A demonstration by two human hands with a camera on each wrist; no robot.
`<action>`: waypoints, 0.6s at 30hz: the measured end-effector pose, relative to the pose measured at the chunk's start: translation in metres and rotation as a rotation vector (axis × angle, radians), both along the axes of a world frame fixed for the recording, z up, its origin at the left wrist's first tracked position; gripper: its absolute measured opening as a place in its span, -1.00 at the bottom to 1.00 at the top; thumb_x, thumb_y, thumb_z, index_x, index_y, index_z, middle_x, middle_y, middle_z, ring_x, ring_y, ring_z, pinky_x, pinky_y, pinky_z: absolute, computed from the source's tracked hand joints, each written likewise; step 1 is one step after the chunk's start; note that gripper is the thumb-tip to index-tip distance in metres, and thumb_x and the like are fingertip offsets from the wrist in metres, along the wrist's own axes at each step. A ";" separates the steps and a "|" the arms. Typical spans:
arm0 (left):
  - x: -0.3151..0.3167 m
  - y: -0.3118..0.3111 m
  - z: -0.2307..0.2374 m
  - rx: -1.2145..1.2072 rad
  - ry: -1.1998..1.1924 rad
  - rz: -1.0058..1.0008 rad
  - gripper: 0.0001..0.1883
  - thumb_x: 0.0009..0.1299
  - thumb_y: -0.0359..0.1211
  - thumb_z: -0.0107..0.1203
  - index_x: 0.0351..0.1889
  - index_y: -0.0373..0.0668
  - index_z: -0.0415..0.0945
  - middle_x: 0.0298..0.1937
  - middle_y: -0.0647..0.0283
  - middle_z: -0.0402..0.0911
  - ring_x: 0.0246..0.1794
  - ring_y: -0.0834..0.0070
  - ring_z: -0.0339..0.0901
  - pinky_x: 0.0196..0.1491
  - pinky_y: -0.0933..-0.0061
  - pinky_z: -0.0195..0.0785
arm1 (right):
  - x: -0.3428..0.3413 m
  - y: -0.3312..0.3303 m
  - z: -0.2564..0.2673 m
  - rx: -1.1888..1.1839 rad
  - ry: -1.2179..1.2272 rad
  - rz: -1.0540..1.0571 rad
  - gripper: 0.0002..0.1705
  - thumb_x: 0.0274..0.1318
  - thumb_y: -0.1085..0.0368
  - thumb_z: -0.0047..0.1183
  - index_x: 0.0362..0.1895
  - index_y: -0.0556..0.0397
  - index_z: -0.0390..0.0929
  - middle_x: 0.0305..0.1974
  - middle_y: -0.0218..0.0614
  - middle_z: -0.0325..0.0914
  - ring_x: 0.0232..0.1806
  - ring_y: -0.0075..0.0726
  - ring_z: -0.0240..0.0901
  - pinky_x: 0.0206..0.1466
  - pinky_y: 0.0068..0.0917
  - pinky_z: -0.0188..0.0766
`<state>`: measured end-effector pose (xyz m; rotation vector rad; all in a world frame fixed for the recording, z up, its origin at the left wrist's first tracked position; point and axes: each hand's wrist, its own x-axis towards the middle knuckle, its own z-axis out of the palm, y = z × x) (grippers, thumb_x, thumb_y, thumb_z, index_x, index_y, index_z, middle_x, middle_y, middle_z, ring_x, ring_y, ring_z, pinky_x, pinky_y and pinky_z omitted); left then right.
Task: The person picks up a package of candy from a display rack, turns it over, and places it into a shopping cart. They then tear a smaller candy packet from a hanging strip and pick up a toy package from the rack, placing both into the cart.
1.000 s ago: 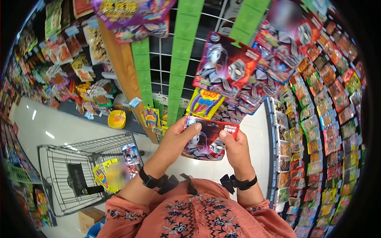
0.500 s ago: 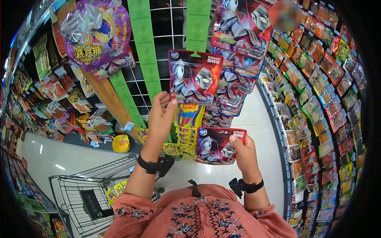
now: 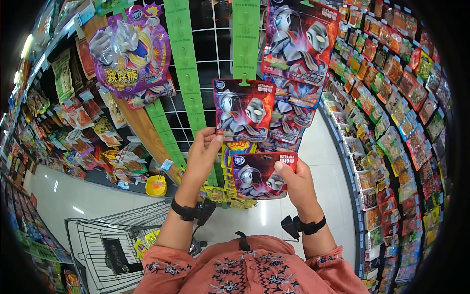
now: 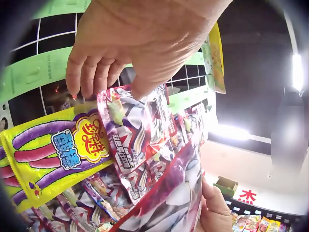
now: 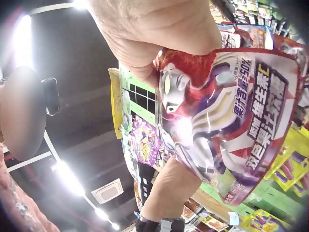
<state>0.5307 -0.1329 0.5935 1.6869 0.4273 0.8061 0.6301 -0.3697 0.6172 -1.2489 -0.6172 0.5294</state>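
Observation:
In the head view my right hand (image 3: 301, 188) holds a red and purple Ultraman candy bag (image 3: 259, 171) by its upper right corner, thumb on the front. My left hand (image 3: 203, 152) is up at a matching candy bag (image 3: 243, 111) that hangs from a green strip (image 3: 246, 44). Its thumb lies at that bag's lower left corner and its fingers go behind the edge, as the left wrist view also shows. Fruit-juice lettering on the held candy bag (image 5: 217, 121) faces the right wrist camera.
More Ultraman bags (image 3: 298, 41) hang at right, a purple popping-candy bag (image 3: 132, 54) at upper left. Yellow candy packets (image 4: 63, 154) hang below. A shopping cart (image 3: 110, 250) with yellow packets stands at lower left, and a yellow tub (image 3: 155, 185) by the shelf. Snack shelves (image 3: 391, 127) curve along the right.
Both hands held the candy bag one second ago. The left hand has let go of it and risen to the hanging bag's lower left corner, while the right hand keeps the first bag.

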 end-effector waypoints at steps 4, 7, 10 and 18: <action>0.001 0.000 0.006 -0.077 0.010 -0.066 -0.49 0.49 -0.08 0.09 0.16 -0.32 0.39 -0.05 0.22 0.55 -0.04 0.52 0.49 0.07 0.47 0.37 | 0.004 0.004 0.003 0.002 -0.051 0.005 -0.74 0.27 0.15 0.14 -0.15 0.09 0.59 -0.33 -0.57 0.53 -0.34 -0.72 0.32 -0.25 -0.64 0.28; 0.004 0.006 0.006 -0.116 0.048 -0.116 -0.57 0.53 -0.07 0.04 0.07 -0.27 0.45 -0.10 0.28 0.55 -0.09 0.55 0.51 0.00 0.45 0.41 | 0.002 0.001 -0.001 -0.006 -0.045 0.009 -0.75 0.27 0.16 0.14 -0.15 0.08 0.59 -0.33 -0.57 0.53 -0.34 -0.72 0.33 -0.25 -0.64 0.29; 0.005 0.007 0.006 -0.243 -0.018 -0.170 -0.64 0.55 -0.08 -0.01 -0.07 -0.22 0.47 -0.18 0.30 0.58 -0.14 0.54 0.57 -0.04 0.45 0.50 | 0.000 -0.004 -0.006 -0.049 -0.026 0.024 -0.75 0.28 0.17 0.13 -0.15 0.09 0.59 -0.33 -0.56 0.53 -0.33 -0.71 0.34 -0.24 -0.63 0.31; -0.013 -0.003 0.034 -0.542 -0.168 -0.347 -0.69 0.56 -0.21 -0.08 -0.08 -0.31 0.46 -0.31 0.15 0.67 -0.42 0.42 0.69 -0.33 0.31 0.67 | 0.002 -0.014 -0.021 -0.218 -0.104 0.156 -0.76 0.28 0.18 0.12 -0.14 0.09 0.59 -0.36 -0.58 0.53 -0.33 -0.72 0.36 -0.24 -0.62 0.34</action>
